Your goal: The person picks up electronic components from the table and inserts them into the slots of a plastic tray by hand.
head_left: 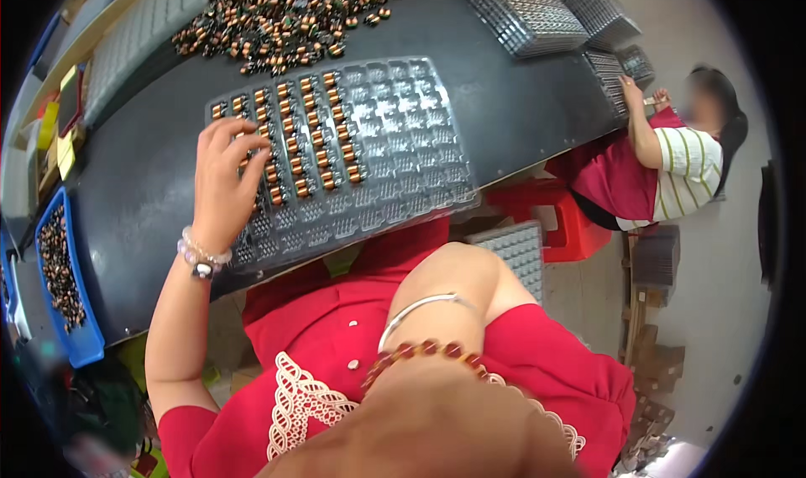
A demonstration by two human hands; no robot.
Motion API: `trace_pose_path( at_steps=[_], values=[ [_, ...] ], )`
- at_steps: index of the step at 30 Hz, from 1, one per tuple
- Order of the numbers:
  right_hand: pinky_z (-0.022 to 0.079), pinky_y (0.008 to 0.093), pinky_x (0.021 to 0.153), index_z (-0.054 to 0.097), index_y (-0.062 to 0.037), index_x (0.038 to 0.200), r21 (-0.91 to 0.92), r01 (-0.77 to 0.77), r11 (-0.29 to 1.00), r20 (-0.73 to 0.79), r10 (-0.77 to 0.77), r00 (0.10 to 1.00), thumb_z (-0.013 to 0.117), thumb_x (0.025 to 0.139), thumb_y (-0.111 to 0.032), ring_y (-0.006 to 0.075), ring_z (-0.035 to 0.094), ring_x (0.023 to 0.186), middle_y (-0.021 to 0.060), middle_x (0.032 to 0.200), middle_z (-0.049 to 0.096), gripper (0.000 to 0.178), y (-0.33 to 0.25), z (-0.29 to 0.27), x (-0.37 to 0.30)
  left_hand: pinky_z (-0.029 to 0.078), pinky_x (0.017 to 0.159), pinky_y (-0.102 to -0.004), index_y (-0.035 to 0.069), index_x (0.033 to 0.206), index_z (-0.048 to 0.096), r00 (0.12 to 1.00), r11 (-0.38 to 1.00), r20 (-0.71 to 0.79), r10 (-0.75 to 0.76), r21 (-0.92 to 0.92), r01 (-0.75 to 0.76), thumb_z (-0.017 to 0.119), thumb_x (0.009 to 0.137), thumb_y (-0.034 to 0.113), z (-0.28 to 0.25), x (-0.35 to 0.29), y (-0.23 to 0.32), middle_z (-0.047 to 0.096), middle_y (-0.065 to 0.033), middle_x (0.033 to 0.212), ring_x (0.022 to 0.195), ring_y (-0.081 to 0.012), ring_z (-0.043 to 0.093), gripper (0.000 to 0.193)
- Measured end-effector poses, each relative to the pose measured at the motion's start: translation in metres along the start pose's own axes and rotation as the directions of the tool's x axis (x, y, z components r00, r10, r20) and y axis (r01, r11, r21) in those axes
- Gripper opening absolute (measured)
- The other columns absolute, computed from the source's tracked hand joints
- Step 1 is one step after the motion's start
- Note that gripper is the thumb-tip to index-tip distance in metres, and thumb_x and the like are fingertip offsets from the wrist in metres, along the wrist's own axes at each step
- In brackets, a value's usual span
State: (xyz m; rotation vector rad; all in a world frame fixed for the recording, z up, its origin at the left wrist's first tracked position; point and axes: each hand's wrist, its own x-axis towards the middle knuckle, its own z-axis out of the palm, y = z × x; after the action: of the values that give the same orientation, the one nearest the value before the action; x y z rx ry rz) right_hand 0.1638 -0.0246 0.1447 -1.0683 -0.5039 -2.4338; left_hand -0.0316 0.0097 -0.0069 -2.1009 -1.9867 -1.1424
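Note:
My left hand [225,169] reaches over the left part of a clear plastic tray [411,154]. Its thumb and fingertips come together at a small copper-wound coil in one of the filled columns; the fingers cover most of that piece. Several columns of copper coils [323,159] fill the tray's left half, while the pockets on its right half hold nothing. Large and blurred at the bottom, my right hand [420,432] is raised close to the camera, away from the tray. A silver bangle and a red bead bracelet circle that wrist. Its fingers are out of sight.
Loose coils [277,16] lie heaped behind the tray. A blue bin [71,310] of small parts stands at left. Stacked clear trays [525,12] occupy the far right. Another person [672,159] works at the table's right end, near a red stool [562,222].

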Motion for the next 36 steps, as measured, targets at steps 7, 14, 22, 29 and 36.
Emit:
trace_pose_path(
  at_steps=[7,14,22,29,36],
  values=[
    [0.047,0.0375,0.083,0.060,0.0032,0.109,-0.491,-0.307,0.815,-0.321,0.158,0.934,0.040,0.099,-0.027,0.0296,0.062,0.092,0.0210,0.101,0.063,0.038,0.043,-0.050,0.013,0.040,0.096,-0.0400,0.004,0.089,0.064,0.992,0.991,-0.024,-0.122,0.045,0.123,0.066,0.077,0.003,-0.022,-0.012,-0.001,0.059,-0.0095,0.105,0.111,-0.0307,0.049,0.012],
    [0.047,0.0382,0.085,0.060,0.0021,0.114,-0.761,-0.532,0.372,-0.468,0.254,0.846,0.036,0.101,-0.032,0.0302,0.061,0.095,0.0221,0.106,0.064,0.044,0.020,-0.001,-0.001,0.038,0.096,-0.0407,0.005,0.091,0.063,0.996,0.998,-0.068,-0.051,0.027,0.052,0.065,0.076,0.004,-0.025,-0.002,-0.017,0.059,-0.0095,0.105,0.108,-0.0305,0.050,0.015],
    [0.050,0.0307,0.084,0.065,-0.0030,0.112,-0.648,-0.740,-0.179,-0.663,-0.345,0.664,0.059,0.092,-0.019,0.0194,0.064,0.096,0.0121,0.107,0.067,0.026,-0.106,0.016,-0.042,0.046,0.089,-0.0377,0.004,0.114,0.057,0.956,0.973,-0.225,-0.190,0.089,0.214,0.059,0.085,0.008,0.006,0.068,-0.158,0.060,-0.0161,0.107,0.099,-0.0314,0.058,0.030],
    [0.039,0.0401,0.102,0.057,-0.0084,0.120,0.374,-0.809,-0.454,0.057,-0.859,0.509,0.062,0.087,-0.020,0.0321,0.051,0.117,0.0135,0.124,0.057,0.036,-0.281,0.012,-0.136,0.046,0.086,-0.0399,0.004,0.104,0.065,0.914,0.909,-0.323,-0.246,0.251,0.333,0.064,0.081,0.011,0.042,0.135,-0.176,0.061,-0.0150,0.101,0.096,-0.0327,0.058,0.024],
    [0.046,0.0408,0.088,0.063,-0.0099,0.110,0.511,-0.759,-0.404,-0.031,-0.891,0.454,0.064,0.082,-0.017,0.0304,0.057,0.104,0.0105,0.107,0.063,0.029,-0.289,-0.005,-0.157,0.050,0.074,-0.0317,0.004,0.102,0.065,0.911,0.926,-0.191,-0.364,0.030,0.376,0.071,0.076,0.009,0.019,0.110,-0.150,0.065,-0.0090,0.090,0.081,-0.0210,0.063,0.027]
  ],
)
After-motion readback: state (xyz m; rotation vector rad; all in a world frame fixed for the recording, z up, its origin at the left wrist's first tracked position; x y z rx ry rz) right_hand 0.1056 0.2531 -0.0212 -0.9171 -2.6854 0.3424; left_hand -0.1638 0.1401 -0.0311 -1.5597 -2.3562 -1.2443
